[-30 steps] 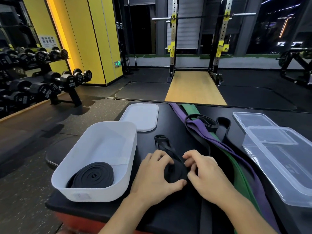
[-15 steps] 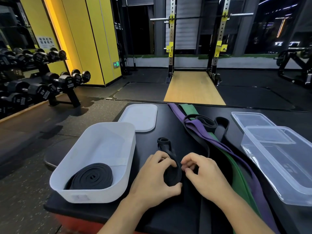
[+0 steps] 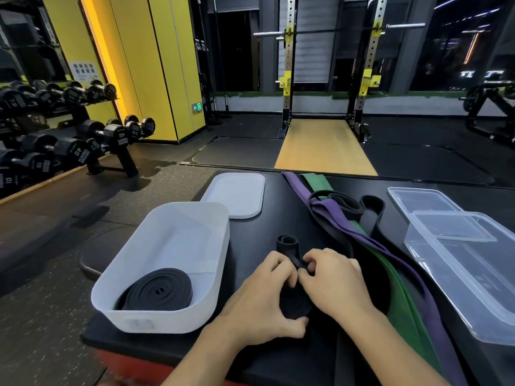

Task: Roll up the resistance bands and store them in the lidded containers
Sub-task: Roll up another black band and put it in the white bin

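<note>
A black resistance band lies partly rolled on the black bench top, its short loose end curling away from me. My left hand curls round the roll's left side with the thumb under it. My right hand pinches the band at the roll's top right. A white tub to the left holds a rolled black band. Its white lid lies behind it. Purple, green and black bands lie unrolled to the right.
A clear plastic container stands at the right edge, with its clear lid behind it. A dumbbell rack stands on the floor at left. A squat rack rises beyond the bench.
The loose tail of the black band has grown shorter as the roll took it up. Both hands have shifted slightly forward along the band.
</note>
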`<state>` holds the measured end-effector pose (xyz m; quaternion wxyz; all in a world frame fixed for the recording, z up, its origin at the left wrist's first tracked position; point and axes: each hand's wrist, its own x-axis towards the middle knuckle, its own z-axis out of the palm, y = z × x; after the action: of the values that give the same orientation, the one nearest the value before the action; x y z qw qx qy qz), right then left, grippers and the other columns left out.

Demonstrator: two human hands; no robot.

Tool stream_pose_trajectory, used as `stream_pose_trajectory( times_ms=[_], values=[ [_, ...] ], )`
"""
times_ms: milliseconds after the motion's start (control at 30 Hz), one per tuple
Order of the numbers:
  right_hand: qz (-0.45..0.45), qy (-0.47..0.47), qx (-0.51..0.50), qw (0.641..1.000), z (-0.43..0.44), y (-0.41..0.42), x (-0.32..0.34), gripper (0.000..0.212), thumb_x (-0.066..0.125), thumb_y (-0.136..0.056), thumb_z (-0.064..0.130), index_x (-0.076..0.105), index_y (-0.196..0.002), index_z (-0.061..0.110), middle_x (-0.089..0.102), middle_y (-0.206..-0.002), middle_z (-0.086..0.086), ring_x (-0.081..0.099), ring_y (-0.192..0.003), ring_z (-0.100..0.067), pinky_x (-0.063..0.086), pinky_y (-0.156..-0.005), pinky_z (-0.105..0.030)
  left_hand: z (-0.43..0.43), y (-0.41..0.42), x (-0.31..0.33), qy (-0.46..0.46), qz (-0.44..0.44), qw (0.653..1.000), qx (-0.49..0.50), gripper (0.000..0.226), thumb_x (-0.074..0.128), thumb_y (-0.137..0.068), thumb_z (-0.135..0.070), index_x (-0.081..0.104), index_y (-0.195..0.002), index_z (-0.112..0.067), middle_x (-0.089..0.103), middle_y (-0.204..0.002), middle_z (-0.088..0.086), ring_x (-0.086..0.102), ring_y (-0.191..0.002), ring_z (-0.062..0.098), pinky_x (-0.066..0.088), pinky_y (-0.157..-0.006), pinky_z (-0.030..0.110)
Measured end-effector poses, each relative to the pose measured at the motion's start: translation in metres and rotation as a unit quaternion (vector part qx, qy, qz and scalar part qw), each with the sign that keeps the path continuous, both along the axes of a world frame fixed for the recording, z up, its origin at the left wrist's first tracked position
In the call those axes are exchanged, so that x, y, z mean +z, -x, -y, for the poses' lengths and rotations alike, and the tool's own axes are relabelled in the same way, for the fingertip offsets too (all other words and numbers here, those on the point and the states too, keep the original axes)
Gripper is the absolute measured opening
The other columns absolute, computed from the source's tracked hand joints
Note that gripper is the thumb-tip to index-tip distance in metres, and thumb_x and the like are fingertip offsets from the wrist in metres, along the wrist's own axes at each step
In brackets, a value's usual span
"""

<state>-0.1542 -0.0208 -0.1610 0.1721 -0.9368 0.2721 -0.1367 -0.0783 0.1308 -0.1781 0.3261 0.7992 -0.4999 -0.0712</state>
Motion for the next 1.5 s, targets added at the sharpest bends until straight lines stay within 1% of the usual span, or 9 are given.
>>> stream_pose_trajectory(
  times_ms=[133,267,433,600,833,1033,1200,1367,1500],
  values=[
    [-0.054,0.021,-0.055,0.997,-0.002,-0.006,0.012,0.039,0.060,-0.091,0.061,0.060,-0.105,0.025,0.066,-0.101,0.006,0.062,-0.095,-0.021,0.044,-0.091,-0.035,0.000,0.000,0.001,-0.007,-0.008,1.000,0.002,0.053,0.082,-0.068,-0.044,0.039,-0.095,-0.028,0.038,-0.112,-0.018,0.048,-0.084,0.012,0.052,-0.071,0.045],
    [-0.095,-0.001,-0.063,0.993,0.005,-0.019,0.022,0.021,0.069,-0.089,0.042,0.065,-0.093,0.022,0.067,-0.093,-0.001,0.063,-0.089,-0.028,0.045,-0.071,-0.032,-0.001,0.001,0.002,-0.010,-0.003,1.000,0.005,0.052,0.081,-0.068,-0.045,0.041,-0.098,-0.032,0.039,-0.114,-0.020,0.048,-0.086,0.011,0.053,-0.073,0.045],
    [0.043,-0.155,-0.051,0.986,0.022,-0.018,0.009,0.011,0.069,-0.086,0.031,0.071,-0.080,0.021,0.070,-0.075,0.007,0.066,-0.085,-0.020,0.056,-0.079,-0.038,0.001,-0.002,-0.002,-0.011,0.018,1.000,-0.007,0.053,0.076,-0.068,-0.049,0.047,-0.112,-0.040,0.042,-0.124,-0.029,0.045,-0.117,0.001,0.052,-0.092,0.035],
    [0.259,-0.433,-0.021,0.863,0.029,-0.023,0.007,0.012,0.053,-0.099,-0.001,0.057,-0.093,0.008,0.077,-0.082,-0.010,0.072,-0.066,-0.021,0.057,-0.064,-0.033,0.005,-0.005,-0.006,-0.022,0.046,0.998,-0.026,0.054,0.070,-0.071,-0.054,0.056,-0.122,-0.042,0.048,-0.128,-0.033,0.039,-0.123,-0.001,0.048,-0.100,0.028],
    [0.280,-0.568,-0.008,0.774,0.037,-0.023,0.009,0.018,0.050,-0.108,0.021,0.057,-0.125,0.023,0.079,-0.106,-0.007,0.076,-0.097,-0.026,0.057,-0.089,-0.040,0.005,-0.006,-0.008,-0.021,0.051,0.998,-0.025,0.053,0.070,-0.071,-0.055,0.058,-0.121,-0.042,0.049,-0.126,-0.034,0.040,-0.123,-0.001,0.048,-0.100,0.028],
    [0.307,-0.503,-0.030,0.807,0.037,-0.027,0.013,0.021,0.050,-0.108,0.032,0.064,-0.113,0.016,0.078,-0.097,-0.003,0.075,-0.086,-0.022,0.058,-0.083,-0.040,0.005,-0.007,-0.008,-0.024,0.051,0.998,-0.024,0.055,0.069,-0.072,-0.057,0.058,-0.123,-0.041,0.049,-0.126,-0.032,0.040,-0.123,0.000,0.049,-0.099,0.029],
    [0.300,-0.403,-0.053,0.863,0.033,-0.032,0.018,0.026,0.052,-0.105,0.044,0.072,-0.103,0.028,0.066,-0.094,0.006,0.052,-0.070,-0.007,0.052,-0.078,-0.035,0.005,-0.007,-0.007,-0.028,0.048,0.998,-0.022,0.055,0.067,-0.071,-0.058,0.057,-0.123,-0.042,0.048,-0.127,-0.033,0.039,-0.124,-0.001,0.050,-0.099,0.030],
    [0.322,-0.463,-0.030,0.825,0.026,-0.032,0.031,0.045,0.041,-0.109,0.044,0.077,-0.104,0.017,0.074,-0.111,-0.011,0.065,-0.085,-0.017,0.056,-0.082,-0.039,0.006,-0.006,-0.008,-0.032,0.049,0.998,-0.021,0.056,0.068,-0.072,-0.058,0.057,-0.124,-0.042,0.048,-0.127,-0.033,0.039,-0.124,-0.001,0.050,-0.098,0.030],
    [0.294,-0.389,-0.028,0.873,0.030,-0.035,0.053,0.072,0.033,-0.101,0.068,0.083,-0.078,0.023,0.074,-0.102,0.000,0.066,-0.102,-0.022,0.051,-0.102,-0.048,0.006,-0.006,-0.008,-0.032,0.044,0.998,-0.019,0.054,0.068,-0.072,-0.058,0.057,-0.122,-0.042,0.048,-0.126,-0.034,0.039,-0.125,-0.001,0.050,-0.098,0.030]
  ],
)
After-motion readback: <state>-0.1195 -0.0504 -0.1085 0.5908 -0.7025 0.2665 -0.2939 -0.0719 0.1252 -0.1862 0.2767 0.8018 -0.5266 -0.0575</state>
